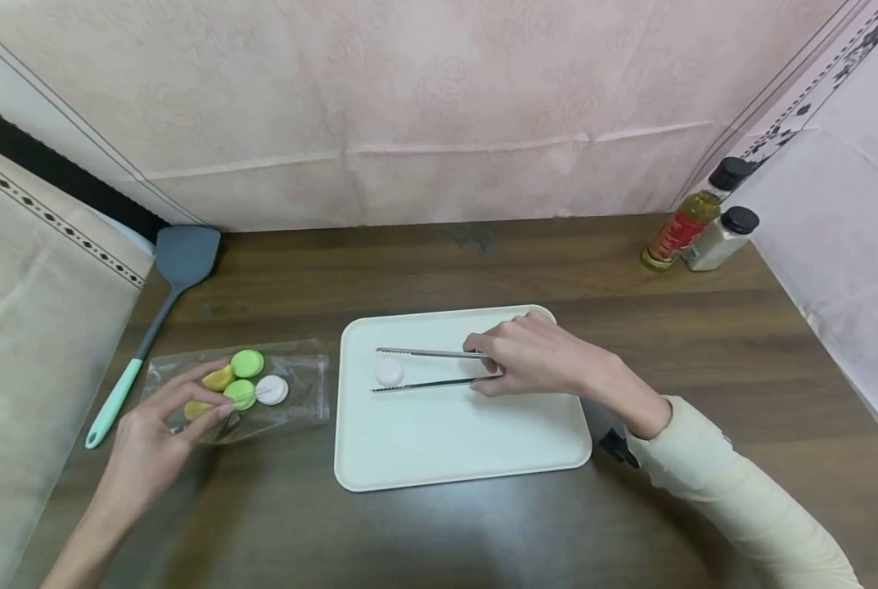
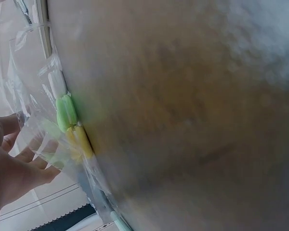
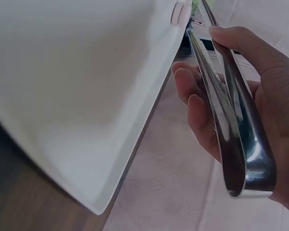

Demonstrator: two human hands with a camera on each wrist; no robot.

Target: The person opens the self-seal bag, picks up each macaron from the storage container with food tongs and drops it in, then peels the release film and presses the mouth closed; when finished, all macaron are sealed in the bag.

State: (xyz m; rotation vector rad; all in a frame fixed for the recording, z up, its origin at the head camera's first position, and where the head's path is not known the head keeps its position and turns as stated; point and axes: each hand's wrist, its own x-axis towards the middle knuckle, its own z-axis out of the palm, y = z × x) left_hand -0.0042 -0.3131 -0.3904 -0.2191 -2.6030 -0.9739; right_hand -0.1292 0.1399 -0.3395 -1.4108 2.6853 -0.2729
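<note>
Gripping tongs in your right hand; your left hand pinching the clear bag of macarons. Loose white macaron on tray, between parted tips seen from above: best level them, squeeze softly. Spatula beside bag.

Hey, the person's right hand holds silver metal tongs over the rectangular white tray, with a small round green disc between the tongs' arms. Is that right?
Not quite: the small round disc is white, not green, as the head view shows. The right hand does hold the silver metal tongs over the rectangular white tray, the disc between their arms.
</note>
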